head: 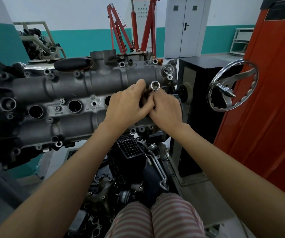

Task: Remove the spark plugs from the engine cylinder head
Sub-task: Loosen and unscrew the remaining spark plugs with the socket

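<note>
The grey engine cylinder head (66, 86) lies across the stand in front of me, with dark round spark plug wells (75, 106) along its middle. A chrome socket tool (155, 86) sticks up with its open hex end toward me, over the right end of the head. My left hand (129, 107) is curled round the tool's dark shaft from the left. My right hand (165, 110) grips the same tool from the right, fingers touching the left hand. The rightmost well is hidden under my hands. No spark plug shows.
A chrome handwheel (232, 86) on the black stand (198, 78) sits right of the head. An orange cabinet (267, 100) fills the right side. Dark engine parts (129, 160) lie below the head. A red engine crane (133, 31) and a second engine (36, 43) stand behind.
</note>
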`<move>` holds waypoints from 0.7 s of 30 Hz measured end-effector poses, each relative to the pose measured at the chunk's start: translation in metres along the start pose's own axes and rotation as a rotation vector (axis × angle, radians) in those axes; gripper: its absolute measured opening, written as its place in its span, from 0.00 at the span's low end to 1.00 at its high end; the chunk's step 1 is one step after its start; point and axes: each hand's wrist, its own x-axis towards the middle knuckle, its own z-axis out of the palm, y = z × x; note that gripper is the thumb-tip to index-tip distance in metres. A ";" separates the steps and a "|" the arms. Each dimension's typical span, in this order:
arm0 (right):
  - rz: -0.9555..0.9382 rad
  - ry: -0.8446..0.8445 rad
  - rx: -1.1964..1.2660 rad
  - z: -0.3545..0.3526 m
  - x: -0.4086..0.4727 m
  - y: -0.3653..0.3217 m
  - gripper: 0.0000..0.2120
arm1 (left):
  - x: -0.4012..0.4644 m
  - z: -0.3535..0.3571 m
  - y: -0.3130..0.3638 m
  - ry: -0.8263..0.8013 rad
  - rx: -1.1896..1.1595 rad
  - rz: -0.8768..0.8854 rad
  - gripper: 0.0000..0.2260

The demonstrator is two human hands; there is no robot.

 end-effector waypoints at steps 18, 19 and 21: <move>-0.042 0.094 0.049 0.000 0.000 -0.003 0.05 | 0.000 0.001 -0.001 -0.003 0.027 0.010 0.19; -0.040 0.091 0.044 0.000 0.000 -0.003 0.06 | 0.000 0.002 -0.002 -0.004 0.027 -0.004 0.20; -0.041 0.076 0.026 0.002 0.000 -0.002 0.08 | 0.001 0.003 -0.005 -0.003 0.023 -0.039 0.20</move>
